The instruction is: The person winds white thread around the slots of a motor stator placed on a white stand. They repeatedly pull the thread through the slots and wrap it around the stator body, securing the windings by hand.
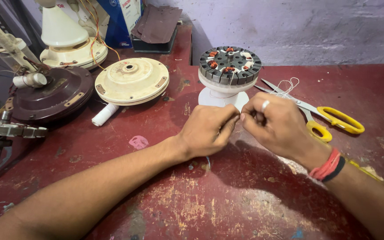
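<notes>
the person's left hand [207, 131] and right hand [274, 122] meet in the middle of the frame, fingertips pinched together and touching. it is too small to tell what they pinch. just above them a round motor core [230, 65] with copper coils sits on a white stand [222, 95]. thin white thread [286, 85] loops beside it, near yellow-handled scissors [330, 119] at the right.

a cream round cover [132, 81] lies left of the core, with a small white roll [105, 114] beside it. a dark brown cover [52, 93] sits at the far left. a blue box [123, 20] stands at the top left; what is in it is hidden.

the red table [227, 200] is worn and scratched. the wall [312, 26] behind is pale purple.
</notes>
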`<action>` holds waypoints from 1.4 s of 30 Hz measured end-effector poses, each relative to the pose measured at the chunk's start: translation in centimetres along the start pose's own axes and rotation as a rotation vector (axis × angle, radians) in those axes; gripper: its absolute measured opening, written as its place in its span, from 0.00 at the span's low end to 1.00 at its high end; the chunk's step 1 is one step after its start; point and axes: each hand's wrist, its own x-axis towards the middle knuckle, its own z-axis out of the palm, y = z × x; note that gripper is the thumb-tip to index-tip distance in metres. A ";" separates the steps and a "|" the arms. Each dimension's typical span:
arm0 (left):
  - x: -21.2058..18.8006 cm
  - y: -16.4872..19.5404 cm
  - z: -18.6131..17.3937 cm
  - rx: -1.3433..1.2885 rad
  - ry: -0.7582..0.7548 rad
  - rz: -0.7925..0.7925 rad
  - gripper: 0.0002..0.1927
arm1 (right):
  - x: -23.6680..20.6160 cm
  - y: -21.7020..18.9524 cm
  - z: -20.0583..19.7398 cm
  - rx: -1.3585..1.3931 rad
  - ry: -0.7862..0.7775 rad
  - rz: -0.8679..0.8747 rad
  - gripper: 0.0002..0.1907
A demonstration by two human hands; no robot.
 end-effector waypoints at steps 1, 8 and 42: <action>-0.1 -0.1 -0.1 0.000 -0.016 0.036 0.03 | 0.1 0.1 0.8 0.343 -0.032 0.305 0.06; -0.1 -0.4 0.0 -0.023 -0.022 -0.027 0.03 | -0.3 1.1 0.0 0.399 -0.044 0.492 0.05; 0.0 -0.2 -0.1 -0.030 0.002 -0.053 0.03 | 1.1 -0.4 -2.4 -0.165 0.016 -0.343 0.10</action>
